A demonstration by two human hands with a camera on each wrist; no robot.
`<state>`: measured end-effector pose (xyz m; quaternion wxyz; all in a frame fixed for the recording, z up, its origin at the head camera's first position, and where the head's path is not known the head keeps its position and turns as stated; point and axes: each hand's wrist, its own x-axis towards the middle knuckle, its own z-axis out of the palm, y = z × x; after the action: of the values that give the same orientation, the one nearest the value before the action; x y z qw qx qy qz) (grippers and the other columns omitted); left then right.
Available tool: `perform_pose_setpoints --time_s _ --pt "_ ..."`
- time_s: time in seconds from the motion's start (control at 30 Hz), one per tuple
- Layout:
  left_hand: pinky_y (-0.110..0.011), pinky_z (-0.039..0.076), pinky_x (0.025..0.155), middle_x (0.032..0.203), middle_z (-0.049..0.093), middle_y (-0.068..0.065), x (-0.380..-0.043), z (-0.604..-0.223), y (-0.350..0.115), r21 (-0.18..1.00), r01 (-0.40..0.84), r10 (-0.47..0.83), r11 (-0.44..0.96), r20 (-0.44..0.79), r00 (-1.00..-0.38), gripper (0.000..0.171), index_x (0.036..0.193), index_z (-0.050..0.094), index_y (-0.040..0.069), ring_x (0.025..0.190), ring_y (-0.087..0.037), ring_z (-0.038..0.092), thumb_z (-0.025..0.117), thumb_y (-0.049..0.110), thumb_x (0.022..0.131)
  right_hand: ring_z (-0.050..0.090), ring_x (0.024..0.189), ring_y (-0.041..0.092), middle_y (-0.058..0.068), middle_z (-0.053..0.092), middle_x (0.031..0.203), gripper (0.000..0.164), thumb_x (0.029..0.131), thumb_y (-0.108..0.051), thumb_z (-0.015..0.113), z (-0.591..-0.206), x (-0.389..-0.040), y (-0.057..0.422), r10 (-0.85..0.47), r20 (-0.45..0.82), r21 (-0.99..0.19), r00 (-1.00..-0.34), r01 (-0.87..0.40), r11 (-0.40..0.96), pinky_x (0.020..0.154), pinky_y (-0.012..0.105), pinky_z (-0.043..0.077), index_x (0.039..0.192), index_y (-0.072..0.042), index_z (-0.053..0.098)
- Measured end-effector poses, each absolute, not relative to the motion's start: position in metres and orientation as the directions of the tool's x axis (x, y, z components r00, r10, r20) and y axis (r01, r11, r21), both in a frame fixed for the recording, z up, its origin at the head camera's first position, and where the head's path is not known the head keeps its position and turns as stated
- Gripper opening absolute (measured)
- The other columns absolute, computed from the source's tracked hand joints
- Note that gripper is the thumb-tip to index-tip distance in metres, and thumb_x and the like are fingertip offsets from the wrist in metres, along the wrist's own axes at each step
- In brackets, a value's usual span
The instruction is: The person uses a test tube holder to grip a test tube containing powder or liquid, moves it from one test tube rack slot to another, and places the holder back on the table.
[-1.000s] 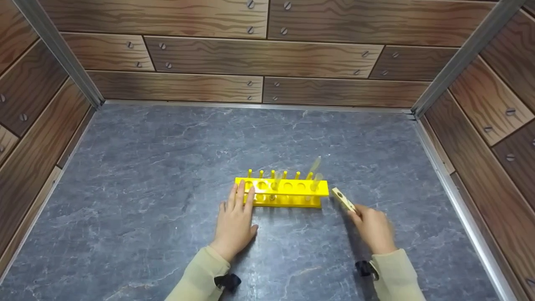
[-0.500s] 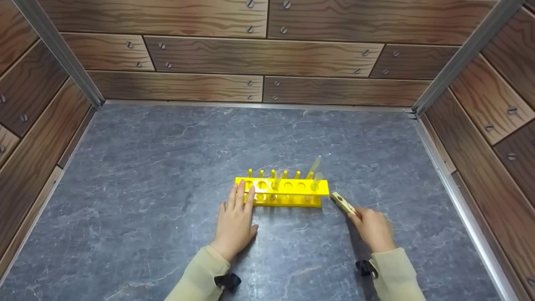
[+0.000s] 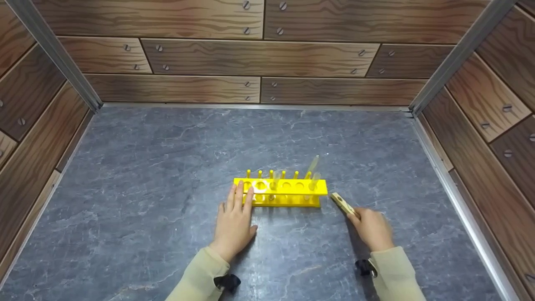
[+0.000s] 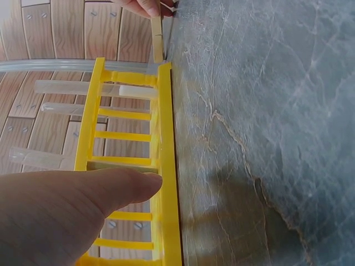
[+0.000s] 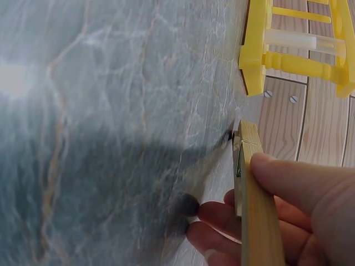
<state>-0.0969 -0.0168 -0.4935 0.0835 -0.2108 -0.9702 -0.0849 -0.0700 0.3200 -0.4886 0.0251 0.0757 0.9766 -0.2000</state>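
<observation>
A yellow test tube rack point(image 3: 292, 192) stands on the table in front of both hands. My left hand point(image 3: 234, 228) rests straight fingers on its left end; in the left wrist view the thumb point(image 4: 127, 185) lies extended across the rack's side. Clear test tubes stand in the rack, one point(image 3: 314, 182) near the right end and another point(image 3: 275, 182) nearer the middle. A third tube point(image 3: 314, 163) leans on a back peg at the right. My right hand point(image 3: 373, 230) pinches a wooden test tube holder point(image 3: 343, 204), its tip just off the rack's right end.
The grey marbled tabletop point(image 3: 167, 167) runs back to a wood-patterned wall point(image 3: 259, 58). More such panels rise at left and right, with metal corner posts point(image 3: 459, 58). Whitish content point(image 5: 294, 39) shows in the right-end tube in the right wrist view.
The test tube holder has turned slightly in my right hand, and its tip has dipped a little. My left hand and the rack hold their place; the head view has shifted slightly.
</observation>
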Motion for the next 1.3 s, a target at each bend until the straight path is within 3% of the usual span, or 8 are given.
perform_pose_setpoints --time_s 0.4,0.57,1.0,1.3 --pt "-0.059 0.037 0.094 0.152 0.012 -0.022 -0.096 -0.492 -0.016 0.16 0.404 0.381 0.901 0.156 -0.911 0.099 0.148 0.022 0.005 0.138 -0.038 0.013 0.076 0.042 0.073 0.039 0.048 0.017 0.002 0.044 0.055 0.024 0.093 -0.025 0.056 -0.487 -0.077 0.32 0.181 -0.139 -0.374 -0.974 0.221 0.901 0.044 0.03 0.031 0.087 -0.004 0.067" --pt "-0.059 0.038 0.094 0.152 0.013 -0.022 -0.097 -0.492 -0.014 0.154 0.419 0.393 0.895 0.172 -0.903 0.099 0.148 0.022 0.005 0.137 -0.039 0.016 0.075 0.043 0.073 0.04 0.047 0.018 0.002 0.044 0.054 0.028 0.094 -0.027 0.055 -0.486 -0.079 0.319 0.209 -0.139 -0.316 -0.968 0.244 0.917 0.043 0.031 0.031 0.079 -0.006 0.065" --pt "-0.059 0.038 0.094 0.153 0.01 -0.021 -0.1 -0.488 -0.017 0.149 0.391 0.373 0.908 0.138 -0.918 0.101 0.148 0.021 0.005 0.138 -0.038 0.013 0.076 0.043 0.073 0.045 0.047 0.019 0.003 0.048 0.054 0.028 0.089 -0.028 0.062 -0.486 -0.093 0.304 0.193 -0.13 -0.213 -0.973 0.217 0.953 0.04 0.034 0.034 0.071 -0.007 0.063" --pt "-0.059 0.035 0.097 0.153 0.008 -0.021 -0.097 -0.488 -0.014 0.173 0.394 0.378 0.903 0.119 -0.918 0.1 0.148 0.02 0.005 0.138 -0.038 0.013 0.075 0.043 0.074 0.048 0.045 0.021 0.007 0.051 0.054 0.028 0.088 -0.023 0.063 -0.481 -0.098 0.295 0.192 -0.153 -0.126 -0.969 0.212 0.969 0.039 0.036 0.038 0.078 0.002 0.066"
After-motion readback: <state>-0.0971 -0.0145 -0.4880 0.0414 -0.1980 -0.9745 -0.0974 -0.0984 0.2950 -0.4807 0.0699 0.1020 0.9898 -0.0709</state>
